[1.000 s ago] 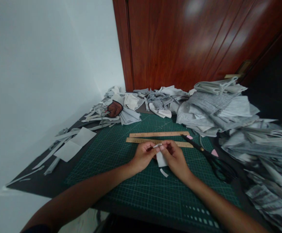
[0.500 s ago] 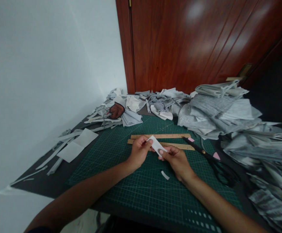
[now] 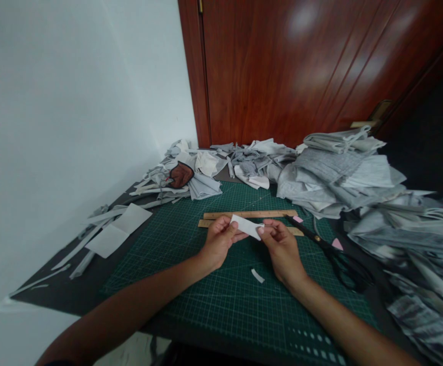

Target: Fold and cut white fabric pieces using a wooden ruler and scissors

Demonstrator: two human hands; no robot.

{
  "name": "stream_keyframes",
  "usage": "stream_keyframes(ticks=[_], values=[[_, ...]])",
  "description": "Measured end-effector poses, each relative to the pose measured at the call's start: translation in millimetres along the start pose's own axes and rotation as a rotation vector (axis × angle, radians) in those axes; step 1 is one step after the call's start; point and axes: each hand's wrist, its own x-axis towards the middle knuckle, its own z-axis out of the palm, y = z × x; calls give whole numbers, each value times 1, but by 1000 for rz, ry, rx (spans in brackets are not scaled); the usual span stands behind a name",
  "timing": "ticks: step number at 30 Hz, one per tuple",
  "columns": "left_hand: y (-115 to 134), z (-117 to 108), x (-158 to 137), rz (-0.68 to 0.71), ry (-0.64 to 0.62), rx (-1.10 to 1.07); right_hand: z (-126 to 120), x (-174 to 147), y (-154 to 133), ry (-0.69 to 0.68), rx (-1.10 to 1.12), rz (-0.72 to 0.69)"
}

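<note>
A small white strip (image 3: pixel 247 227), paper or fabric, is stretched between my two hands above the cutting mat. My left hand (image 3: pixel 219 241) pinches its left end between thumb and fingers. At the right end, my right hand (image 3: pixel 281 249) pinches it the same way. Behind the hands, two wooden rulers (image 3: pixel 252 214) lie side by side on the green cutting mat (image 3: pixel 213 295), partly hidden by the fingers and strip. A short curved white scrap (image 3: pixel 257 276) rests on the mat below the hands.
Black scissors (image 3: pixel 331 251) lie to the right, with two pink chalk-like pieces (image 3: pixel 337 244) beside them. Grey fabric piles (image 3: pixel 339 178) crowd the back and right. A creased white sheet (image 3: pixel 119 231) and narrow strips are at the left. A brown pouch-like piece (image 3: pixel 181 175) sits among the scraps.
The white strip has turned from a steep slant to nearly level. My right hand has shifted slightly up and right at its end; my left hand keeps its pinch.
</note>
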Motion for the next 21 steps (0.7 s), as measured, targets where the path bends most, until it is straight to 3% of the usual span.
stream_keyframes(ticks=[3,9,21], values=[[1,1,-2,-41,-8,-35,0,1,-1,16,2,-52],[1,3,-4,-65,-19,-49,-4,0,-4,-35,-243,-219],[-1,0,-3,-109,-65,-241,-7,-2,3,-21,-337,-224]])
